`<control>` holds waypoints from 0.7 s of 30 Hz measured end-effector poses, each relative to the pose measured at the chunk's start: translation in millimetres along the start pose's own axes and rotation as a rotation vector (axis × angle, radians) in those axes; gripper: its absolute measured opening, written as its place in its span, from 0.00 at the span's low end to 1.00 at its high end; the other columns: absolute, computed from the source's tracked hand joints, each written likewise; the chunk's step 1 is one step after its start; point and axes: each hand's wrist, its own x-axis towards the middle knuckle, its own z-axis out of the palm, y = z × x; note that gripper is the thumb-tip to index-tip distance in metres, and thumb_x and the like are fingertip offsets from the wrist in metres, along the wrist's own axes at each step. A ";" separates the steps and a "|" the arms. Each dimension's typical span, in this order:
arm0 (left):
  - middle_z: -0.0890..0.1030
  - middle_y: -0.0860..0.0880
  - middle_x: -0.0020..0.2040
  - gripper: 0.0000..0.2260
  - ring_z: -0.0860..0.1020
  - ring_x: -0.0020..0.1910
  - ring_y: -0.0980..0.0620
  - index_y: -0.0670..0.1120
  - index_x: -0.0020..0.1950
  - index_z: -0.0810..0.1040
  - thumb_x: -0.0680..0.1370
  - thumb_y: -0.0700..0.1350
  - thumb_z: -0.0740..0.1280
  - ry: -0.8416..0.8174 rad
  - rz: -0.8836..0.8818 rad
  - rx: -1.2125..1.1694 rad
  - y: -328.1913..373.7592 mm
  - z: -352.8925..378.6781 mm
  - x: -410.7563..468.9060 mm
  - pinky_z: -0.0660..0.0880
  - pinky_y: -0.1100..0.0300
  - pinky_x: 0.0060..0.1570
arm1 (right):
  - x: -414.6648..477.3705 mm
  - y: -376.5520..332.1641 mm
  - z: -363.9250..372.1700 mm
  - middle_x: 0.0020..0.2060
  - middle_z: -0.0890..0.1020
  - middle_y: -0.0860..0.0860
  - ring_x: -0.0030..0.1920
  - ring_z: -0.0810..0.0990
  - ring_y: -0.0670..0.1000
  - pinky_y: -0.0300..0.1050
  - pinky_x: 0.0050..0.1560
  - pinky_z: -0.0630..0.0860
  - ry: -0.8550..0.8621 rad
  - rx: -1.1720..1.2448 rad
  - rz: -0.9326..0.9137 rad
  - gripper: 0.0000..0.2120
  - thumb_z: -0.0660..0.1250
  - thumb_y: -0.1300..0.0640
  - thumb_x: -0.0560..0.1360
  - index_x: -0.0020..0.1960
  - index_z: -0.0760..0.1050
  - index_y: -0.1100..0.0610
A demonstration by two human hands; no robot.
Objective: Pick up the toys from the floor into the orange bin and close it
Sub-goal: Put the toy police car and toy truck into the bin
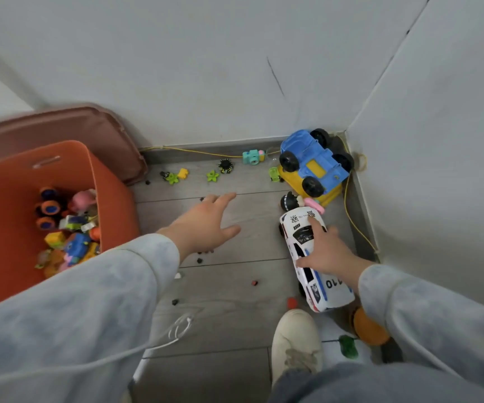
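Observation:
The orange bin [8,216] stands open at the left with several small toys inside. Its brown lid [69,123] leans against the wall behind it. My right hand [326,251] grips a white police car [307,257] on the floor at the right. My left hand [205,225] hovers open over the floor's middle, fingers stretched forward, holding nothing. In the far right corner a blue and yellow truck [313,167] lies overturned. A teal toy camera [251,157], green flower pieces [213,175], a yellow block [183,173] and a black spiky toy [225,165] lie along the wall.
A small figure with a dark cap [290,200] lies by the truck. Tiny dark bits and a red piece [292,302] dot the wood floor. A yellow cord [357,228] runs along the baseboard. My white shoe [296,344], an orange ball [370,330] and a green toy [348,346] sit near the bottom.

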 end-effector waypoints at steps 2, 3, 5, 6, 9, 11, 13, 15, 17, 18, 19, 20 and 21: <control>0.67 0.44 0.73 0.35 0.69 0.71 0.43 0.55 0.79 0.54 0.77 0.60 0.66 0.041 -0.037 -0.040 -5.2 -6.6 -14.5 0.67 0.49 0.70 | -1.1 -14.0 -13.8 0.71 0.58 0.58 0.62 0.75 0.61 0.54 0.62 0.75 0.013 -0.007 -0.044 0.57 0.79 0.47 0.65 0.81 0.43 0.45; 0.67 0.44 0.73 0.35 0.68 0.71 0.44 0.55 0.79 0.54 0.77 0.59 0.66 0.052 -0.044 -0.046 -7.7 -9.2 -22.3 0.66 0.50 0.70 | -2.0 -22.7 -21.2 0.72 0.57 0.58 0.64 0.74 0.62 0.54 0.63 0.74 0.025 -0.005 -0.069 0.57 0.79 0.47 0.65 0.81 0.43 0.45; 0.67 0.44 0.73 0.34 0.67 0.72 0.45 0.54 0.79 0.55 0.77 0.59 0.66 0.064 -0.048 -0.038 -11.6 -16.7 -37.6 0.65 0.51 0.70 | -7.8 -44.4 -37.7 0.73 0.56 0.59 0.65 0.73 0.62 0.53 0.64 0.73 0.040 -0.001 -0.111 0.58 0.79 0.47 0.65 0.81 0.43 0.45; 0.67 0.44 0.73 0.34 0.67 0.72 0.45 0.54 0.79 0.55 0.77 0.58 0.66 0.077 -0.054 -0.036 -13.4 -23.3 -46.7 0.65 0.52 0.70 | -13.6 -57.9 -47.4 0.73 0.56 0.58 0.65 0.73 0.63 0.53 0.63 0.73 0.052 -0.002 -0.132 0.58 0.79 0.46 0.65 0.81 0.42 0.45; 0.67 0.44 0.73 0.35 0.67 0.72 0.45 0.54 0.79 0.55 0.77 0.58 0.67 0.135 -0.065 -0.035 -16.1 -48.7 -67.6 0.64 0.52 0.70 | -32.8 -96.0 -79.3 0.72 0.59 0.58 0.64 0.73 0.61 0.53 0.59 0.74 0.102 0.040 -0.211 0.58 0.79 0.44 0.65 0.80 0.42 0.43; 0.67 0.44 0.72 0.35 0.68 0.72 0.45 0.54 0.79 0.55 0.77 0.59 0.67 0.187 -0.066 -0.029 -17.3 -71.5 -83.4 0.65 0.52 0.70 | -49.5 -121.5 -100.8 0.71 0.62 0.57 0.64 0.73 0.60 0.53 0.61 0.73 0.150 0.088 -0.289 0.58 0.79 0.44 0.63 0.80 0.43 0.43; 0.67 0.43 0.71 0.36 0.68 0.71 0.44 0.52 0.80 0.54 0.77 0.58 0.68 0.226 -0.052 -0.010 -17.7 -95.7 -100.6 0.63 0.54 0.71 | -69.3 -147.4 -120.5 0.70 0.63 0.57 0.62 0.73 0.57 0.51 0.62 0.72 0.185 0.133 -0.354 0.58 0.79 0.43 0.63 0.80 0.44 0.43; 0.67 0.42 0.71 0.37 0.69 0.71 0.44 0.51 0.80 0.53 0.77 0.57 0.68 0.248 -0.035 0.019 -17.6 -122.6 -117.7 0.63 0.56 0.70 | -88.3 -174.7 -136.5 0.69 0.64 0.55 0.58 0.72 0.54 0.48 0.59 0.71 0.208 0.166 -0.406 0.57 0.79 0.44 0.64 0.80 0.45 0.43; 0.66 0.42 0.72 0.37 0.70 0.69 0.43 0.51 0.80 0.52 0.77 0.58 0.67 0.288 -0.024 0.043 -21.3 -148.4 -136.3 0.65 0.56 0.67 | -106.2 -204.2 -146.6 0.69 0.65 0.55 0.57 0.73 0.54 0.48 0.59 0.71 0.239 0.185 -0.466 0.57 0.79 0.43 0.63 0.80 0.46 0.42; 0.66 0.42 0.72 0.37 0.70 0.69 0.43 0.52 0.80 0.52 0.77 0.59 0.67 0.309 -0.032 0.044 -26.1 -160.4 -147.5 0.65 0.56 0.66 | -114.7 -221.6 -149.2 0.70 0.65 0.55 0.60 0.74 0.55 0.49 0.61 0.71 0.254 0.187 -0.502 0.57 0.79 0.43 0.63 0.80 0.46 0.42; 0.66 0.43 0.72 0.37 0.71 0.68 0.43 0.53 0.80 0.51 0.78 0.59 0.66 0.320 -0.044 0.038 -30.2 -169.7 -154.4 0.66 0.55 0.66 | -121.9 -236.5 -151.4 0.70 0.65 0.54 0.63 0.74 0.56 0.50 0.63 0.71 0.260 0.194 -0.532 0.57 0.79 0.43 0.62 0.80 0.47 0.43; 0.67 0.43 0.71 0.36 0.71 0.67 0.43 0.53 0.80 0.51 0.78 0.59 0.66 0.336 -0.057 0.027 -35.9 -176.8 -160.5 0.66 0.55 0.65 | -129.1 -251.5 -151.8 0.70 0.66 0.54 0.64 0.74 0.57 0.49 0.63 0.70 0.262 0.198 -0.554 0.57 0.79 0.42 0.63 0.80 0.47 0.43; 0.68 0.42 0.71 0.35 0.72 0.67 0.43 0.53 0.80 0.51 0.79 0.57 0.65 0.372 -0.068 0.007 -44.5 -184.7 -168.5 0.66 0.54 0.65 | -136.4 -271.2 -150.0 0.70 0.66 0.54 0.66 0.73 0.57 0.49 0.64 0.70 0.265 0.192 -0.586 0.57 0.79 0.42 0.63 0.80 0.47 0.43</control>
